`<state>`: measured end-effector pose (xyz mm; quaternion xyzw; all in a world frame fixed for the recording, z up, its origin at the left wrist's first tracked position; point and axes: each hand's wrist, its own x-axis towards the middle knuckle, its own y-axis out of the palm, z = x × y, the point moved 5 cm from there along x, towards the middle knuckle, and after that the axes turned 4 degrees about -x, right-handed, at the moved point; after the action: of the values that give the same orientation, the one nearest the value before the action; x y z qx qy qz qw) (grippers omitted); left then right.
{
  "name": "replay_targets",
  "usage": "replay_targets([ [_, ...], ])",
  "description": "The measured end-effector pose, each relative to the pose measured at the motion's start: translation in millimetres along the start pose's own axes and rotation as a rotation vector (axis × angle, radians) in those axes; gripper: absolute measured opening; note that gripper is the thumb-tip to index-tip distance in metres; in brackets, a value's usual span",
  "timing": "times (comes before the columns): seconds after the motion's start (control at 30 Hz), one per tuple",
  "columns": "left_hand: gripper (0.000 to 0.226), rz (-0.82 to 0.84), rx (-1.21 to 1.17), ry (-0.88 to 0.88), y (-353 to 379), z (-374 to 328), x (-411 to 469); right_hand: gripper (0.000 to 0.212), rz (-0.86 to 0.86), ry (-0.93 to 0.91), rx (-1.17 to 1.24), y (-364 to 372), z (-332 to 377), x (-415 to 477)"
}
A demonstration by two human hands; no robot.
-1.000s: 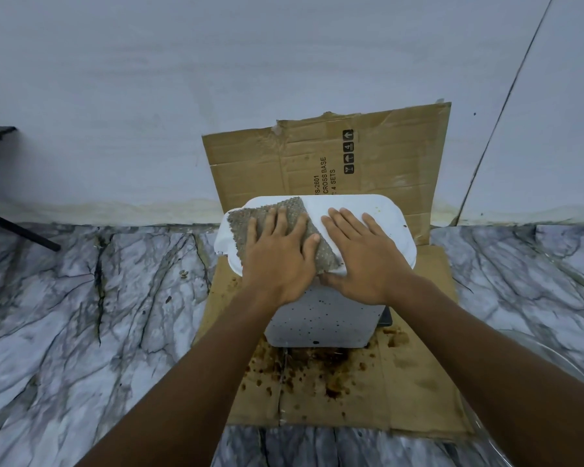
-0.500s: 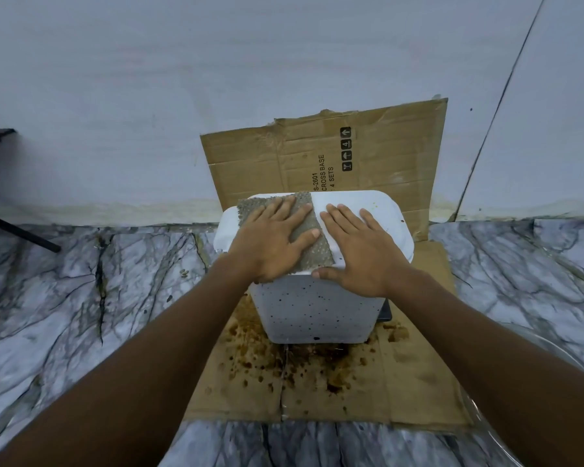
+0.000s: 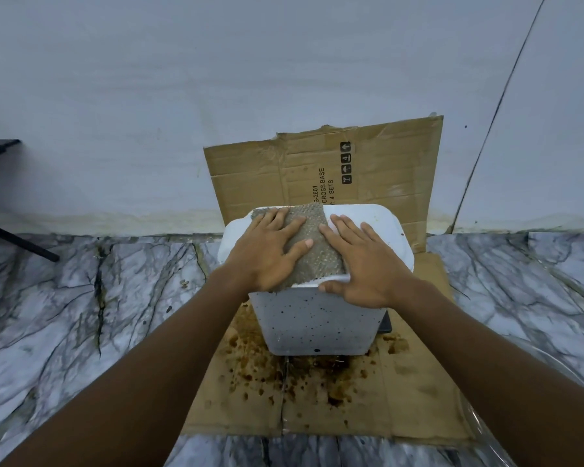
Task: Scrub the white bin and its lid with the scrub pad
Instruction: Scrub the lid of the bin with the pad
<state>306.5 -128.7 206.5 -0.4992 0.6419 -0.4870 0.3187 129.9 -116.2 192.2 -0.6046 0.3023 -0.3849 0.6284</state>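
Scrub pad (image 3: 312, 251) shifted across bin (image 3: 317, 318) lid (image 3: 375, 217); left hand (image 3: 267, 254), right hand (image 3: 364, 264) spread flat.

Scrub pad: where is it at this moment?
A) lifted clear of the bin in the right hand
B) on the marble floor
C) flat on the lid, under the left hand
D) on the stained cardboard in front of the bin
C: the pad lies flat on the lid, with the left hand pressing on it with straight fingers, while the right hand rests on the lid beside it.
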Motion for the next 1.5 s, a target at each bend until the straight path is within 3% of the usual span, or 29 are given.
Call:
replay_targets([
  [0.07,0.064,-0.002,0.013,0.005,1,6,-3,0.099,0.019,0.018,0.085,-11,3,1],
  [0.17,0.066,-0.019,-0.006,-0.013,4,16,-4,0.077,-0.039,0.040,0.278,-26,22,12],
  [0.27,0.068,-0.036,-0.056,-0.027,5,24,-4,0.063,-0.041,-0.006,0.238,-18,51,30],
  [0.5,0.061,-0.066,-0.082,-0.026,5,20,-8,0.064,0.008,-0.044,0.019,-2,19,11],
  [0.73,0.074,-0.047,0.007,-0.041,13,22,-6,0.067,0.016,0.144,0.019,-20,-18,-13],
  [0.8,0.076,-0.078,0.029,-0.041,13,22,-6,0.072,-0.019,0.122,0.023,-22,-2,1],
  [0.9,0.081,-0.106,0.052,-0.039,13,23,-8,0.064,0.038,0.122,0.095,-9,9,18],
  [1.03,0.081,-0.122,0.054,-0.038,15,23,-6,0.069,0.031,0.142,-0.026,-1,-16,15],
  [1.23,0.075,-0.168,0.050,-0.030,17,25,-7,0.069,0.028,0.364,-0.002,-4,-56,2],
  [1.37,0.073,-0.181,0.076,-0.028,19,28,-9,0.072,-0.024,0.146,-0.143,1,-2,-13],
  [1.5,0.076,-0.163,0.070,-0.039,20,28,-7,0.062,-0.056,0.002,-0.061,2,3,-12],
])
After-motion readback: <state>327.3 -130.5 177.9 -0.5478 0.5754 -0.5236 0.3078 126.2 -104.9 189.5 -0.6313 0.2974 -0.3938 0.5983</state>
